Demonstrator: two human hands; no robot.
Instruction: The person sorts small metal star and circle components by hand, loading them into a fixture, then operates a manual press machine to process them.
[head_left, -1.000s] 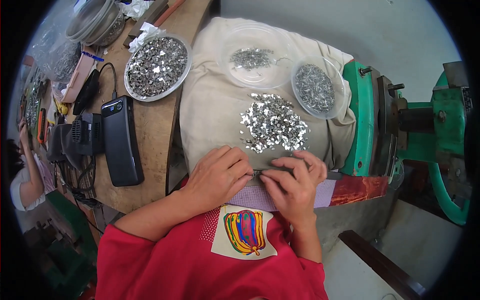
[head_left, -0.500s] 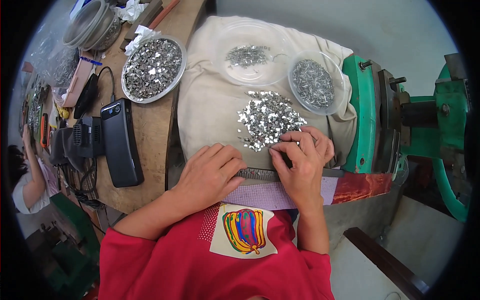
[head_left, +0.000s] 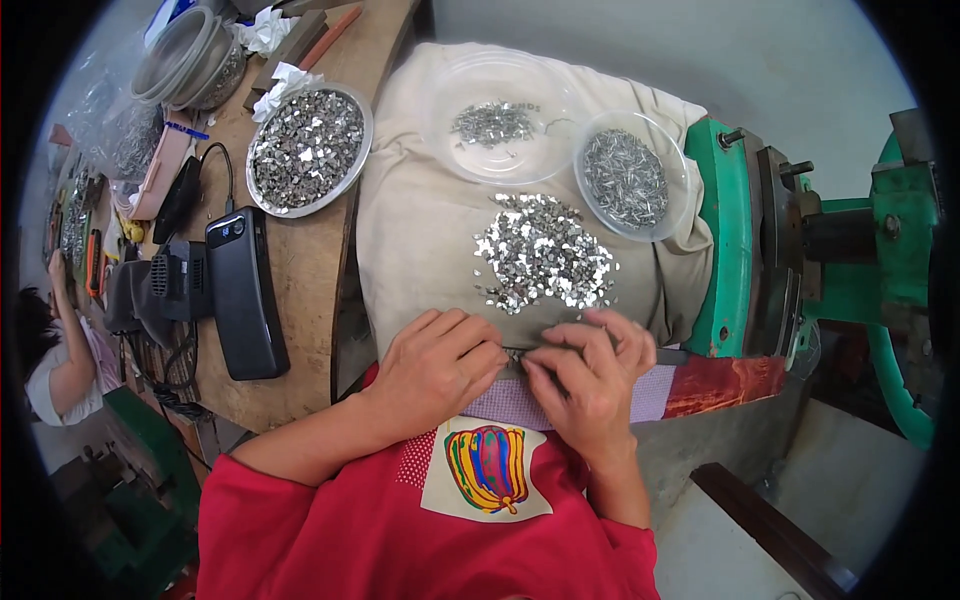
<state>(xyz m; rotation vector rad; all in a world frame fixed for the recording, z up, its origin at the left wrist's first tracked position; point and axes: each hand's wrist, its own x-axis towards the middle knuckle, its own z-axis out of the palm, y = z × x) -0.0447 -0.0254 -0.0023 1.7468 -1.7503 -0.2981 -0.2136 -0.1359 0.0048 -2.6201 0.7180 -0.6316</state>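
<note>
A dark, notched metal strip (head_left: pixel 672 357) lies along the near edge of a beige cloth, largely covered by my hands. My left hand (head_left: pixel 435 365) rests over its left part with the fingers curled and the thumb tucked in. My right hand (head_left: pixel 592 375) is beside it, thumb and forefinger closed together at the strip; anything between them is too small to make out. Just beyond my fingers a pile of small shiny metal chips (head_left: pixel 545 250) is spread on the cloth (head_left: pixel 415 230). Fingertips of both hands nearly meet.
A clear tub (head_left: pixel 640 228) of metal pins and a clear lid (head_left: pixel 500 170) with more bits stand farther back. On the wooden bench (head_left: pixel 310 330) at left are a bowl (head_left: pixel 365 165) of chips and a black power bank (head_left: pixel 245 300). Green machinery (head_left: pixel 725 250) borders the right; another person (head_left: pixel 65 370) works far left.
My right hand has moved from the edge of the chip pile toward me and left, down to the strip. My left hand has shifted slightly right, closer to it.
</note>
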